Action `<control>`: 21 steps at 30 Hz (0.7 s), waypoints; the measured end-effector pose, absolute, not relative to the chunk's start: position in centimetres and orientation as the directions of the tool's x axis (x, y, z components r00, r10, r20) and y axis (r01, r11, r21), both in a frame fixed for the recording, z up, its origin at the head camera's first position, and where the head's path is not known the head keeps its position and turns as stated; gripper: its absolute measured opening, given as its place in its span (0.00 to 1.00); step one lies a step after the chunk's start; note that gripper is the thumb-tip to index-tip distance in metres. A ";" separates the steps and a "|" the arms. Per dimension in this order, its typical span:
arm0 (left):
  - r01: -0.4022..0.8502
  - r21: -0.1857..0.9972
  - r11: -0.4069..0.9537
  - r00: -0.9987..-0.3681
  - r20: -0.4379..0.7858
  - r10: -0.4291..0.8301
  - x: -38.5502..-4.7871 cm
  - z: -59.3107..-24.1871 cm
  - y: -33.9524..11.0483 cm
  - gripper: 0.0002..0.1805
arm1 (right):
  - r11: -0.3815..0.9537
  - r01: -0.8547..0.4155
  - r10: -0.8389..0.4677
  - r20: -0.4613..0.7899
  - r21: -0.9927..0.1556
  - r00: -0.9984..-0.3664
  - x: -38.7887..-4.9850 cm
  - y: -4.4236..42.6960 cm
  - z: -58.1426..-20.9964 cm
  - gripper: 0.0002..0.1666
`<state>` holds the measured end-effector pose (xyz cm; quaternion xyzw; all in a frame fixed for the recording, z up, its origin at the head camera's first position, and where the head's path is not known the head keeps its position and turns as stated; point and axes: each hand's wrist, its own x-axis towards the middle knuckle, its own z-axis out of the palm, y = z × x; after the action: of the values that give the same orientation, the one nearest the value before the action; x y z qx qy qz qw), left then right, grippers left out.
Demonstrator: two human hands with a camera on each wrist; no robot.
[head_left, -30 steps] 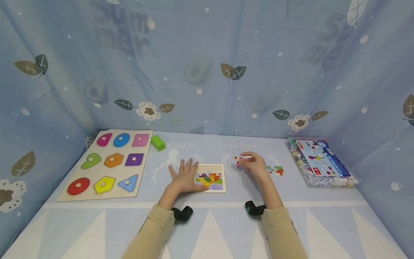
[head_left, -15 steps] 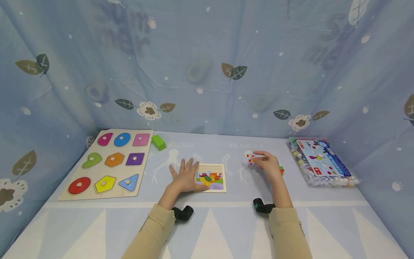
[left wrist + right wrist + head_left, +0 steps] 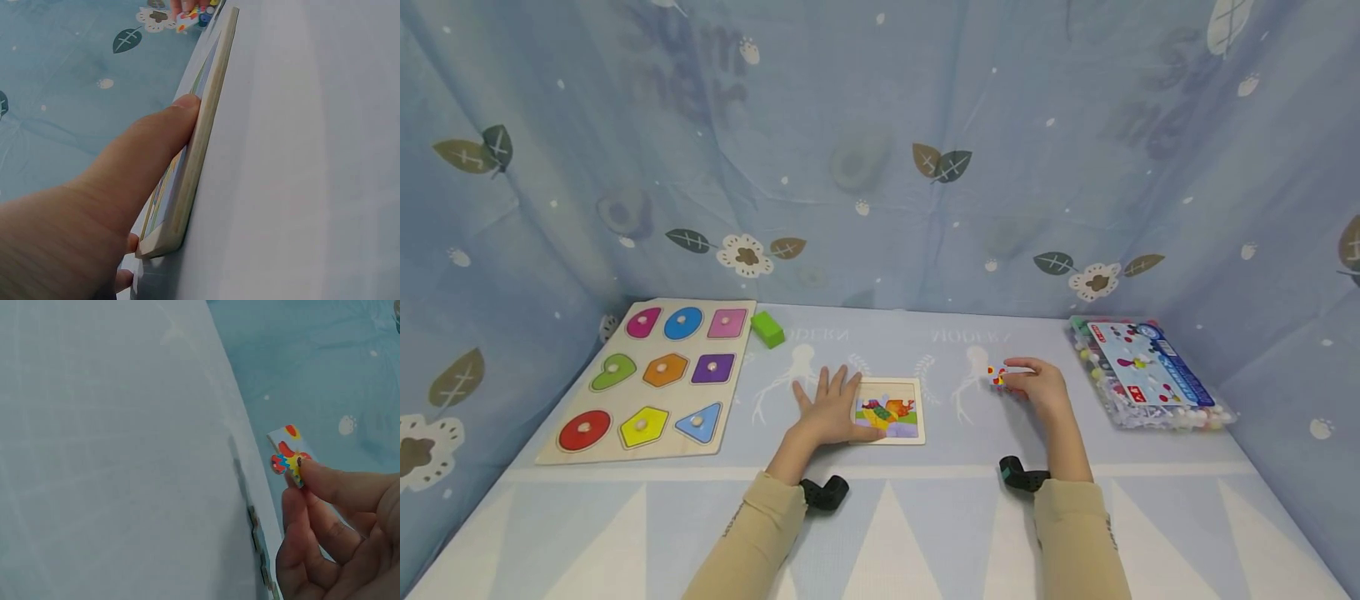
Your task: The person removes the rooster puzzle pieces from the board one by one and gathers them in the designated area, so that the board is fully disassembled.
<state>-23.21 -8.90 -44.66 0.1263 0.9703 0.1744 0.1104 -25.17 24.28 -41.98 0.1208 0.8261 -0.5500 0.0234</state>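
1. Left hand: grip extended, fingers spread. The thumb rests on the lower left part of the shallow rectangular pale-wood puzzle frame; the other fingers lie along and beyond its left side.
2. Frame position: flat on the white and pale-blue patterned bench, between the two hands. Brightly coloured picture pieces fill its lower part; a strip of bare wood shows along the far side.
3. Right hand: grip closed on one small white, red, yellow and blue puzzle piece, pinched between thumb and fingers. The piece is tilted and raised above the bench, to the right of the frame and well apart from it.
4. Loose thin puzzle pieces: on the bench beneath the right hand, seen edge-on in the right wrist view. Their number cannot be determined.
5. Left side of bench: pale-wood board with nine coloured knobbed shapes; bright green rectangular block just beside its far right corner.
6. Right side: clear plastic box of multicoloured beads.
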 end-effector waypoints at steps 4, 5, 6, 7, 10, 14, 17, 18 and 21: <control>0.209 0.368 0.906 -0.945 -0.163 0.284 -23.2 -44.6 -8.9 0.60 | 0.438 0.255 0.202 -0.182 -0.862 -0.962 -25.4 24.1 -42.5 0.21; 0.211 0.369 0.905 -0.945 -0.160 0.286 -23.2 -44.6 -8.9 0.60 | 0.452 0.260 0.208 -0.183 -0.854 -0.961 -25.4 24.0 -42.6 0.20; 0.212 0.369 0.905 -0.945 -0.159 0.286 -23.2 -44.5 -8.9 0.60 | 0.461 0.259 0.211 -0.179 -0.848 -0.961 -25.4 23.9 -42.7 0.19; 0.212 0.369 0.905 -0.945 -0.159 0.286 -23.1 -44.5 -8.9 0.60 | 0.466 0.259 0.213 -0.178 -0.846 -0.961 -25.4 23.8 -42.8 0.19; 0.213 0.363 0.907 -0.944 -0.161 0.286 -23.1 -44.6 -8.9 0.59 | 0.470 0.253 0.208 -0.172 -0.846 -0.963 -25.4 23.7 -43.0 0.18; 0.214 0.365 0.906 -0.943 -0.163 0.289 -23.1 -44.4 -8.8 0.60 | 0.472 0.254 0.215 -0.169 -0.844 -0.962 -25.4 23.6 -42.9 0.18; 0.213 0.367 0.906 -0.943 -0.166 0.289 -23.1 -44.4 -8.8 0.60 | 0.486 0.256 0.221 -0.165 -0.836 -0.961 -25.3 23.4 -42.8 0.18; 0.211 0.364 0.907 -0.943 -0.169 0.287 -23.1 -44.3 -8.8 0.60 | 0.492 0.255 0.224 -0.163 -0.832 -0.961 -25.3 23.4 -42.8 0.18; 0.209 0.361 0.909 -0.943 -0.170 0.285 -23.1 -44.3 -8.9 0.60 | 0.508 0.254 0.229 -0.156 -0.823 -0.961 -25.1 23.2 -42.6 0.18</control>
<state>-23.07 -8.86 -44.30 0.1273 0.9707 0.1715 0.1099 -25.12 23.22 -42.61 0.1391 0.8683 -0.4760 0.0135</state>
